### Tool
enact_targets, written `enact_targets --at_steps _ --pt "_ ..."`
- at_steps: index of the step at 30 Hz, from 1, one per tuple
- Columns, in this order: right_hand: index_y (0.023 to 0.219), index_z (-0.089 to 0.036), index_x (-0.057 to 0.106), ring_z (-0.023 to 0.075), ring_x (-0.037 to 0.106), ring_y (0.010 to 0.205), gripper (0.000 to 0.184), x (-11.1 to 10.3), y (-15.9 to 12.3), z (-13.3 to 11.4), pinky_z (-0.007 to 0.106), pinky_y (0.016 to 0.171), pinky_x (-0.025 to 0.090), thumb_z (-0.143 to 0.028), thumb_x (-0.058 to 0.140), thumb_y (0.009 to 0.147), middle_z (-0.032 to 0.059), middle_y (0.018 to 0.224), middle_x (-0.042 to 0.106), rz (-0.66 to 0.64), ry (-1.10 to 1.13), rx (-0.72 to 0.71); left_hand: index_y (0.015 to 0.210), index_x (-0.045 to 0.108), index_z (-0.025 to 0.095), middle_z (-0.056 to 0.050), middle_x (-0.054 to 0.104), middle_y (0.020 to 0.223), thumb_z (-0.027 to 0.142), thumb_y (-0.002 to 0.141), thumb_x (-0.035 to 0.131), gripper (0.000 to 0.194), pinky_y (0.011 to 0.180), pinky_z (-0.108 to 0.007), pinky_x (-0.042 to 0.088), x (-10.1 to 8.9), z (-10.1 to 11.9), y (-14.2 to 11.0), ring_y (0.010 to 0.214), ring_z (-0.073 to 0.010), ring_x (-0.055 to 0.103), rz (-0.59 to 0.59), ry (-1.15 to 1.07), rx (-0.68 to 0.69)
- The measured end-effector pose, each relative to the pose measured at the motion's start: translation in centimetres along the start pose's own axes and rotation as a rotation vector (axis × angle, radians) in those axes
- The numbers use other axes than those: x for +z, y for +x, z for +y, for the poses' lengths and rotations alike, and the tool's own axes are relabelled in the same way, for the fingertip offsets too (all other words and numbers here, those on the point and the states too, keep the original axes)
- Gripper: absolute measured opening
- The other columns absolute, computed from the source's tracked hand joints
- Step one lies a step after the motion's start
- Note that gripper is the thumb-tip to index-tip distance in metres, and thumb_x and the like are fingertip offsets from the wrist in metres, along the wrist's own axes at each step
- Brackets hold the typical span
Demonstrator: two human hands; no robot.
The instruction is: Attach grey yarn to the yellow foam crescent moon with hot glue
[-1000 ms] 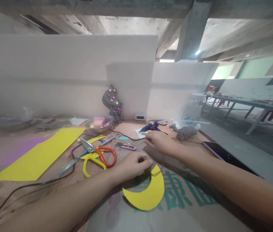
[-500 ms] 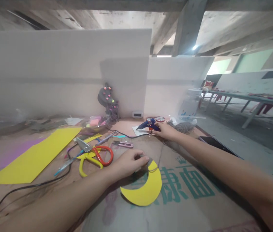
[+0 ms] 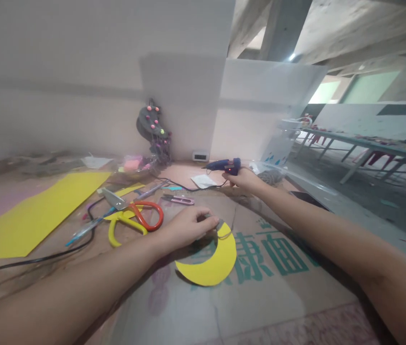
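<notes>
My left hand [image 3: 193,228] pinches the upper tip of a yellow paper crescent moon [image 3: 219,263], which lies over the printed cardboard. Grey yarn [image 3: 220,223] is wrapped at that tip, and a loose strand trails across the crescent. Farther back, my right hand [image 3: 241,180] is closed around a blue glue gun [image 3: 226,166]. Its nozzle points left, a small red light glows on its body, and it is raised above the table. Just below the nozzle lies a white paper square [image 3: 203,181].
Left of my left hand lie red-and-yellow-handled scissors [image 3: 147,215], pink thread snips [image 3: 178,199] and a yellow sheet [image 3: 44,211]. A grey crescent decoration with pompoms [image 3: 151,124] leans on the white panel. A black cord [image 3: 33,261] crosses the left side. A grey yarn ball [image 3: 271,177] sits behind my right hand.
The glue gun has been lifted off the white paper square in my right hand. My left hand still pinches the crescent's tip. The view has tilted downward slightly.
</notes>
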State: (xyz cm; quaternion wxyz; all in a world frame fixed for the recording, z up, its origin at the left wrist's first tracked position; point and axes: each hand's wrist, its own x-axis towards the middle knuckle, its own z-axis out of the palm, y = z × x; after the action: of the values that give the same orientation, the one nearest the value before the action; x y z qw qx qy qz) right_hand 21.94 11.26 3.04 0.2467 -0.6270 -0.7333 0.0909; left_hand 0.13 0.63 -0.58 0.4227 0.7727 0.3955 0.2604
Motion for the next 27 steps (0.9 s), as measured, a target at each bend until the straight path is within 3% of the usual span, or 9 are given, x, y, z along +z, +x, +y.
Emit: enact_targets --at_steps 3,5,8,13,20,27 --pt "0.098 -0.014 0.069 0.0156 0.066 0.064 0.028 -1.7 -2.5 -0.5 0.023 0.061 0.048 -0.034 0.052 0.088 0.0028 0.063 0.068 -0.037 0.085 -0.054 0.068 0.057 0.016 0.001 0.058 0.067 0.044 0.085 0.047 0.034 0.060 -0.023 0.038 -0.2 0.0 0.0 0.065 -0.0141 0.053 0.088 0.035 0.030" --pt "0.106 -0.016 0.068 0.0145 0.066 0.066 0.028 -2.6 -4.7 -0.8 0.023 0.062 0.049 -0.031 0.052 0.088 0.0036 0.076 0.071 -0.020 0.206 -0.108 0.068 0.057 0.016 0.001 0.060 0.067 0.043 0.085 0.047 0.033 0.060 -0.024 0.038 -0.2 -0.2 0.1 0.067 -0.0150 0.055 0.178 0.048 0.040" --pt "0.098 -0.016 0.068 0.0154 0.064 0.063 0.026 -3.2 -8.4 -0.8 0.027 0.062 0.052 -0.035 0.057 0.085 0.0045 0.079 0.071 0.064 0.319 -0.184 0.073 0.061 0.016 0.000 0.063 0.071 0.044 0.085 0.048 0.033 0.061 -0.024 0.040 -0.2 -0.4 0.3 0.069 -0.0161 0.058 0.257 0.022 0.021" --pt "0.085 -0.021 0.068 0.0159 0.062 0.060 0.018 -2.5 -12.8 -0.4 0.029 0.059 0.053 -0.036 0.057 0.084 0.0042 0.081 0.071 -0.008 0.395 -0.146 0.076 0.061 0.015 0.000 0.063 0.067 0.049 0.085 0.049 0.037 0.056 -0.023 0.039 -0.2 -0.7 0.3 0.062 -0.0142 0.057 0.223 -0.025 -0.008" --pt "0.076 -0.022 0.067 0.0214 0.065 0.071 0.027 -1.7 -13.4 1.0 0.033 0.063 0.053 -0.048 0.060 0.080 0.0031 0.075 0.069 -0.046 0.328 -0.086 0.071 0.056 0.016 0.002 0.057 0.064 0.045 0.087 0.049 0.034 0.052 -0.020 0.037 -0.5 -0.1 0.0 0.055 -0.0095 0.050 0.301 0.014 -0.015" --pt "0.091 -0.023 0.068 0.0235 0.069 0.084 0.032 -1.2 -13.4 1.2 0.034 0.075 0.057 -0.053 0.062 0.080 0.0052 0.091 0.073 -0.264 0.511 -0.109 0.074 0.054 0.018 0.003 0.054 0.061 0.046 0.087 0.050 0.032 0.048 -0.020 0.034 -0.6 0.2 -0.2 0.051 -0.0103 0.048 0.301 -0.027 -0.035"
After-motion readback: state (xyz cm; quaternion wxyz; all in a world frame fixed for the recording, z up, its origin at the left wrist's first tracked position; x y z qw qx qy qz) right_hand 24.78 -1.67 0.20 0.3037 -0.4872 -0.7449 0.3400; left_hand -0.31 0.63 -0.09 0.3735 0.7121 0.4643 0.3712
